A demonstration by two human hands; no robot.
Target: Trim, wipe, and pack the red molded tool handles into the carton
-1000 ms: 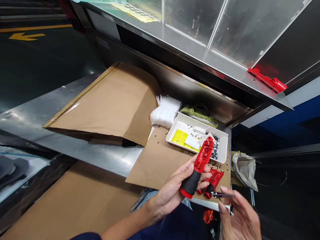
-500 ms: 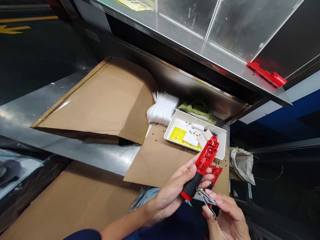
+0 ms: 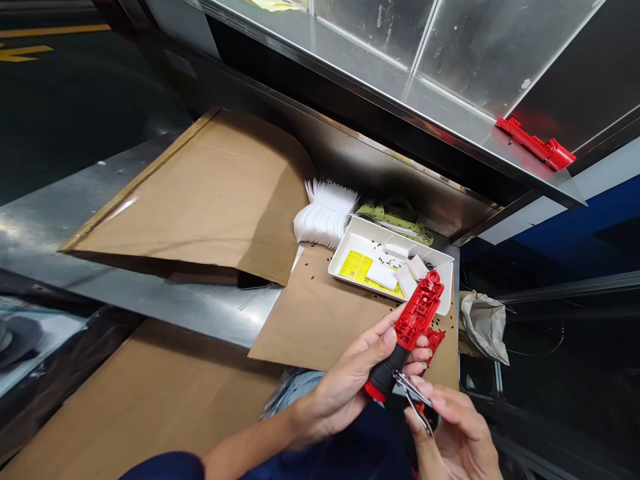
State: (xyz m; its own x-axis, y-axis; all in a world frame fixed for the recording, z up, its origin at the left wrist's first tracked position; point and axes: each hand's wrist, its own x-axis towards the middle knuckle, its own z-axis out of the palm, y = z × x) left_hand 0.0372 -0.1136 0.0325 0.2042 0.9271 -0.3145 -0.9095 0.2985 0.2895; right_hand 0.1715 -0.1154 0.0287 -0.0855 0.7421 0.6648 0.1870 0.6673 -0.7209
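My left hand (image 3: 350, 383) grips a red plastic handle half (image 3: 411, 325) with a black grip end, tilted up to the right over the brown cardboard sheet (image 3: 320, 313). My right hand (image 3: 457, 433) pinches metal tweezers (image 3: 413, 397), whose tips touch the black end of the handle. Another red handle part (image 3: 436, 341) lies on the cardboard just behind. A white tray (image 3: 350, 240) beyond holds white pieces, a yellow label and small black screws.
A stack of white plastic pieces (image 3: 325, 217) sits left of the tray. A large cardboard sheet (image 3: 200, 193) leans on the steel bench. A red part (image 3: 537, 148) lies on the upper metal shelf. A crumpled grey bag (image 3: 485, 323) hangs at the right.
My right hand brought the tweezers up and left until they met the handle's black end. The handle rose slightly and tilted more to the right.
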